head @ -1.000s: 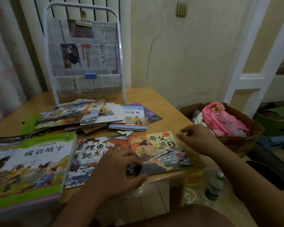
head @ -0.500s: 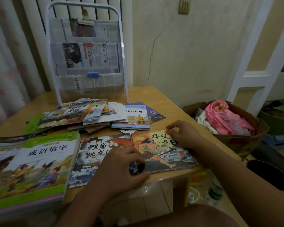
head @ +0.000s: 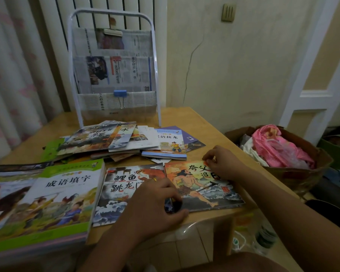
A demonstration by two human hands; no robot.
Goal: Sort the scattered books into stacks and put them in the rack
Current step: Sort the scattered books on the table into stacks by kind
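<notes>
right hand (head: 222,163) has come in from the table edge onto the orange book (head: 202,185).
head view: its fingers pinch that book's far corner, near right; left hand (head: 155,201) pinches both books' near corners; rack (head: 114,63) stands far behind, books unstacked.

Rack (head: 114,75) behind scattered books (head: 114,140); thick stack (head: 53,199) front-left; basket (head: 294,173) right of table (head: 214,134).
</notes>
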